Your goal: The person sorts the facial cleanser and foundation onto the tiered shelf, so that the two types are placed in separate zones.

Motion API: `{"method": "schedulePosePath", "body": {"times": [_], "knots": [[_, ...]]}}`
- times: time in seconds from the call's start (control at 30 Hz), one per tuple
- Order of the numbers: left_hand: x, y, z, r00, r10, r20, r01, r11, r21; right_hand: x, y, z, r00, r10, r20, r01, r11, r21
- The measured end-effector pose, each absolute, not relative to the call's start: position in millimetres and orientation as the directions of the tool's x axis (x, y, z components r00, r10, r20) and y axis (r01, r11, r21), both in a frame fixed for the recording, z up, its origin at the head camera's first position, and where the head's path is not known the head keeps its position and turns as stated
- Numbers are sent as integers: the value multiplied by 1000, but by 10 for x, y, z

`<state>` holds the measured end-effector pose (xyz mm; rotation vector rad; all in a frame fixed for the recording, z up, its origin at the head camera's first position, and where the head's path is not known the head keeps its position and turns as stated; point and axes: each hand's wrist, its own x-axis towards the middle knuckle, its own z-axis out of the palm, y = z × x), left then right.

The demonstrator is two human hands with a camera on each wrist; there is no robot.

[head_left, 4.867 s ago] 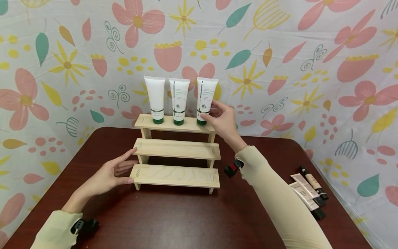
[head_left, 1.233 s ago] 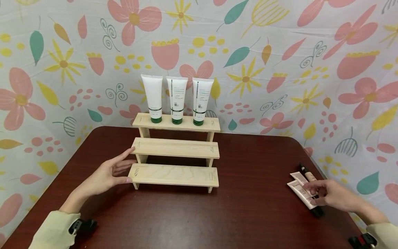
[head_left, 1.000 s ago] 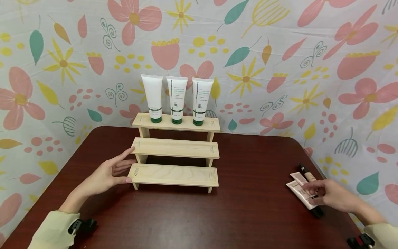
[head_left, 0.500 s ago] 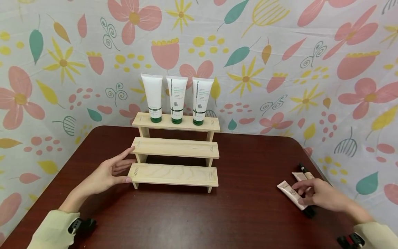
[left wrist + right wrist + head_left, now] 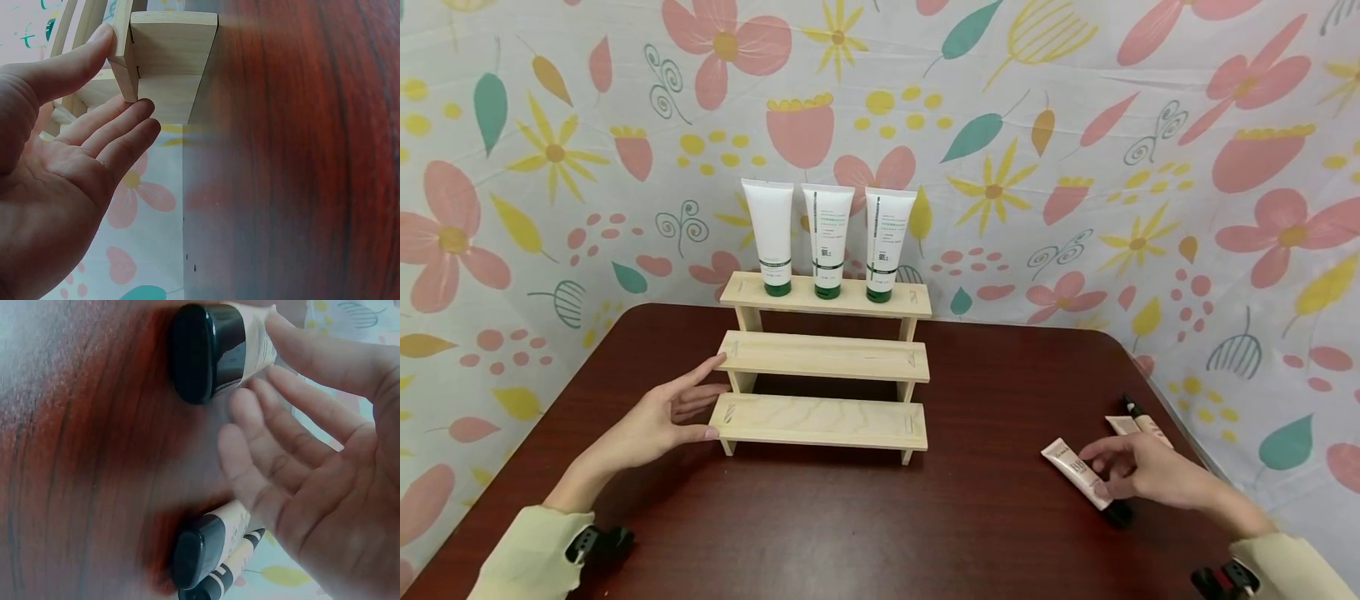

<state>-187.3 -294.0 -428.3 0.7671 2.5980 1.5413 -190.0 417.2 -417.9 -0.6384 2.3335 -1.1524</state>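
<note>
Indoor tabletop setting, floral backdrop [image 5: 992,158], dark table [image 5: 985,492]

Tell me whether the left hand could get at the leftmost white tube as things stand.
Probably yes: the left hand only touches the left side of the wooden stand, and nothing stands in front of or left of the leftmost white tube on the top shelf.

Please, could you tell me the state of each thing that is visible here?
Left white tube: upright, cap down.
Middle white tube: upright, cap down.
Right white tube: upright, cap down.
Wooden stand: upright on the table.
BB tube: capped, pinched by right hand.
Second beige tube: capped, lying down.
Slim tube: lying beside it.
Left hand: touching the stand's left end.
</note>
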Motion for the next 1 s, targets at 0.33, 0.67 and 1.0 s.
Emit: {"method": "schedulePosePath", "body": {"times": [0.33, 0.67, 1.0], "knots": [[-1887, -2934, -4273, -872, 429, 237, 414, 386, 825, -1897, 4146, -4224, -776, -587, -231, -166, 544, -822], [-1874, -2928, -4275, -882, 419, 215, 392, 400, 828, -1876, 3920, -4221, -811, -533, -241, -176, 615, -769], [-1869, -2935, -4271, -879, 426, 214, 390, 385, 837, -1911, 3711, -4225, -768, -605, -209, -212, 549, -808]]}}
